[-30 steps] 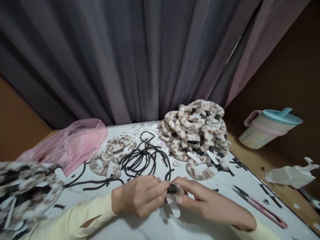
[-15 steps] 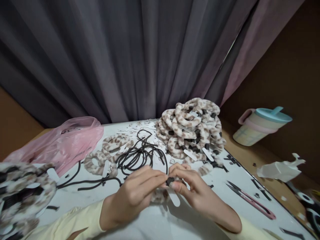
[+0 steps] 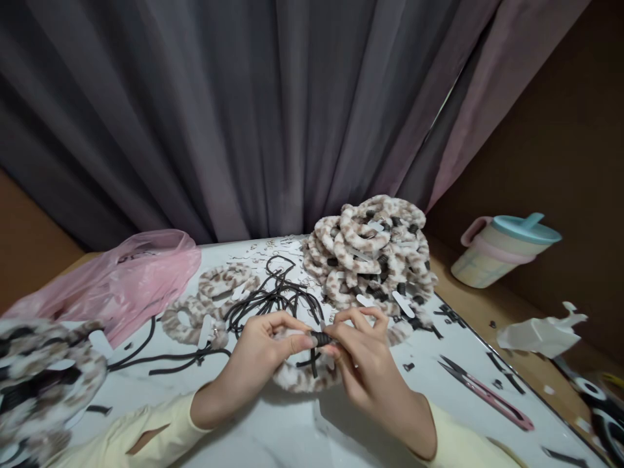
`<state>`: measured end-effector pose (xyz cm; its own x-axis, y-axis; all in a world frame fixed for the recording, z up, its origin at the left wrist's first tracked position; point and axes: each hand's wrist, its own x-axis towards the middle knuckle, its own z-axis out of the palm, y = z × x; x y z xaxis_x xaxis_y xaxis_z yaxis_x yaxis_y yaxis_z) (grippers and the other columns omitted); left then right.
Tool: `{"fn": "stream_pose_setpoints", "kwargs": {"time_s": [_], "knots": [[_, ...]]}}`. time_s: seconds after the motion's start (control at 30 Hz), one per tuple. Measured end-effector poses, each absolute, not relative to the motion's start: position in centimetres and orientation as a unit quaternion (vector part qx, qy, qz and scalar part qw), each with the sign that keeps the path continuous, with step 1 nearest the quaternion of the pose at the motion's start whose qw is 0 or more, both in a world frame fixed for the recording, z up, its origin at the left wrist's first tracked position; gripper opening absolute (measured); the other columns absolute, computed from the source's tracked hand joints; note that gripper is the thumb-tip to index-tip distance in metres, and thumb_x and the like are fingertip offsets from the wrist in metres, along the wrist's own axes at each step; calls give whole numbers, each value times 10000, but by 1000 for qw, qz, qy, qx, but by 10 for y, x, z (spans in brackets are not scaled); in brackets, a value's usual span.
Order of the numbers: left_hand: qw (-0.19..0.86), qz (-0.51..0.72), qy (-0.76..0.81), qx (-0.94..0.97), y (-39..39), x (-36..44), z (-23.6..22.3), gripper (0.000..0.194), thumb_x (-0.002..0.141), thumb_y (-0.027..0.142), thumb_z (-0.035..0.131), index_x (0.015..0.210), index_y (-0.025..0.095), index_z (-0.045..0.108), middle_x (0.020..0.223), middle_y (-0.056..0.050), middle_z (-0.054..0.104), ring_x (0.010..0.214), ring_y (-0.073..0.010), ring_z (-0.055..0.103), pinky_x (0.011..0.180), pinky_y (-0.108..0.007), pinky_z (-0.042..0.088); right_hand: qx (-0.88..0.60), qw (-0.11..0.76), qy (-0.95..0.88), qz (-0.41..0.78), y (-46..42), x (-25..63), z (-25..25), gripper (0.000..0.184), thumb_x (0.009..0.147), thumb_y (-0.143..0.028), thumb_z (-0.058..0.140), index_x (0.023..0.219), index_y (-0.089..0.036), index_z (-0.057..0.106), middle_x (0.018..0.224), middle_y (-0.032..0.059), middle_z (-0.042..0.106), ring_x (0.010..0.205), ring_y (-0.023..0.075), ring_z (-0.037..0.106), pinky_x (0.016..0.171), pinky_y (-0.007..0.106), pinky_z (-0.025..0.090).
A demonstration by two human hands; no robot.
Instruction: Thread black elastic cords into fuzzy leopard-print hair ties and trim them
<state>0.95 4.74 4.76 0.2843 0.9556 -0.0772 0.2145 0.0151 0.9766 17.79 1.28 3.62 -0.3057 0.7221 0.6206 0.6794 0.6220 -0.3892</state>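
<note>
A fluffy white-and-brown plush ring (image 3: 303, 379) hangs beneath my two hands, low over the white table. At its top is a section wrapped in black cord (image 3: 322, 338), with a cord end dangling below. My left hand (image 3: 273, 348) pinches the left end of this wrapped section between thumb and fingers. From the other side, my right hand (image 3: 358, 344) grips its right end, the fingertips curled around it. Just behind the hands lies a tangle of loose black cord (image 3: 280, 292).
Many similar rings with white tags form a pile (image 3: 373, 253) at the back right; another pile (image 3: 58, 383) sits left. A pink plastic bag (image 3: 151, 273) lies back left. Pink-handled thread snips (image 3: 487, 393), a lidded cup (image 3: 502, 250) and a white holder (image 3: 541, 333) are right.
My hands have shifted their grip, so the black wrapped section now shows between them. The ring has turned: its white tag no longer shows and its lower curve does.
</note>
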Motion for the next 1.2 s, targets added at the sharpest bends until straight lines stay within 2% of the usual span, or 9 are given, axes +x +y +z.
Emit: {"fn": "stream_pose_setpoints", "kwargs": {"time_s": [0.23,0.4,0.5,0.67,0.83,1.0,1.07,1.13,1.2], "knots": [[531,357,497,586,45,10,43,156,635,299,707,652,144,696,670,-24,694,631,-148,583,612,-221,428,-427,415,-802,-43,15,176,29,161,818,-30,399,856,-152,497,662,6,585,764,174,524,775,354,243],[538,344,478,603,46,8,44,196,690,336,665,678,144,701,683,-25,695,651,-155,588,621,-224,428,-418,389,-818,-69,15,177,33,226,862,-33,387,989,-168,517,637,-9,611,775,172,533,817,367,225],[545,339,475,603,45,8,44,223,695,355,659,682,137,700,688,-32,693,659,-159,586,624,-227,428,-419,372,-824,-83,14,177,36,205,885,-63,385,980,-172,530,635,-5,600,829,188,533,848,383,223],[582,334,480,565,43,10,43,231,638,357,707,672,128,698,687,-36,690,649,-156,577,626,-229,430,-433,381,-812,-87,11,175,31,229,841,-26,370,915,-166,535,882,68,625,1066,253,454,873,412,250],[610,337,484,529,42,11,45,245,611,346,731,691,117,696,695,-41,686,651,-152,577,626,-230,436,-447,374,-805,-108,11,175,27,193,864,-65,388,915,-158,550,983,100,585,1123,276,413,880,437,258],[590,338,485,550,42,8,49,234,650,350,702,713,125,698,708,-43,688,677,-152,576,637,-226,430,-457,371,-792,-161,13,178,33,179,874,-116,459,975,-200,581,1268,134,473,1230,316,304,883,456,253],[578,338,478,569,42,8,50,227,669,345,686,722,125,699,723,-47,691,698,-157,578,657,-229,427,-432,377,-805,-152,14,179,34,246,866,-69,429,1027,-197,565,1236,116,524,1223,288,333,894,437,246],[568,335,474,584,41,8,50,214,676,335,677,708,125,699,719,-48,692,699,-159,576,664,-231,424,-400,376,-828,-119,14,180,35,303,843,-12,383,1036,-183,543,1074,76,627,1166,242,421,902,401,233],[566,325,472,592,41,8,51,201,669,324,678,685,125,699,703,-43,690,680,-154,568,655,-228,420,-384,373,-841,-83,14,180,35,329,813,20,344,1002,-176,529,900,32,661,1045,199,520,897,373,215]]}}
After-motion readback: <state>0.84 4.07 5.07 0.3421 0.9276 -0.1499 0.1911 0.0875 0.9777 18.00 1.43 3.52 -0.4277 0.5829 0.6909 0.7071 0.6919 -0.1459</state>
